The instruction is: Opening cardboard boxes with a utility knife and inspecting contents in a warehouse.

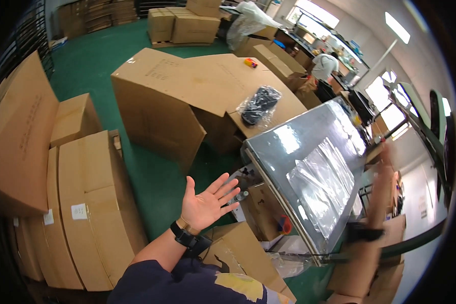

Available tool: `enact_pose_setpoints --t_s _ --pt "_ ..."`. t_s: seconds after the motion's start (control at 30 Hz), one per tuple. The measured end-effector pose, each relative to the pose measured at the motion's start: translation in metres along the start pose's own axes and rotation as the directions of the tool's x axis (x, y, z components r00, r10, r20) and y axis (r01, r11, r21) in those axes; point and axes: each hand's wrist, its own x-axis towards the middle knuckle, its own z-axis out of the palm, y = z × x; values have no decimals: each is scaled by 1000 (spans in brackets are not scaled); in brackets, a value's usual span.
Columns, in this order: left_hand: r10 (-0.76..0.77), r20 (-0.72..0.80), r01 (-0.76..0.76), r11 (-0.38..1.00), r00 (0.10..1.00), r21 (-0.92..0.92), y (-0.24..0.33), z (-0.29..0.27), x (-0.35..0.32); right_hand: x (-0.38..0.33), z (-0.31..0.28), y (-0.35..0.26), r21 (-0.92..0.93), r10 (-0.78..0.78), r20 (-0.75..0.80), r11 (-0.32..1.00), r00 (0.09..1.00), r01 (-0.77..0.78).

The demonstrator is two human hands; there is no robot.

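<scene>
My left hand (205,206) is held out palm up with its fingers spread, and nothing lies in it. It hovers above the floor, left of the grey-topped table (276,147). On that table lie flat clear plastic bags (324,185). My right hand (383,175) is raised past the table's right edge, smeared by motion, so its fingers cannot be made out. A curved black frame (420,129) of some kind stands close to it. Beyond the table, a black object in clear plastic wrap (261,105) rests on a large cardboard box (202,76).
Tall cardboard boxes (86,177) stand along the left. Another carton (240,253) sits low beside my left arm. A small red and yellow item (251,63) lies on the large box. At the far right, a person in a white top (325,66) bends near a cluttered workbench.
</scene>
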Motion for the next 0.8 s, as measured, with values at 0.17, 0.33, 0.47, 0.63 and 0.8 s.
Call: enact_pose_setpoints --t_s 0.17,0.33,0.47,0.63,0.8 --pt "40 98 -71 939 994 336 -61 8 44 -105 204 -11 126 123 319 977 940 -171" --pt "13 -40 0 949 999 317 -53 0 67 -168 259 25 -803 244 546 426 802 417" --pt "-171 -5 167 957 985 238 -23 4 94 -130 236 -3 -285 91 578 954 811 96" --pt "-191 62 178 968 980 178 0 10 108 -141 240 -16 -178 99 547 984 831 0" --pt "-174 101 139 948 980 287 11 19 93 -150 238 -24 -42 -14 529 998 848 42"
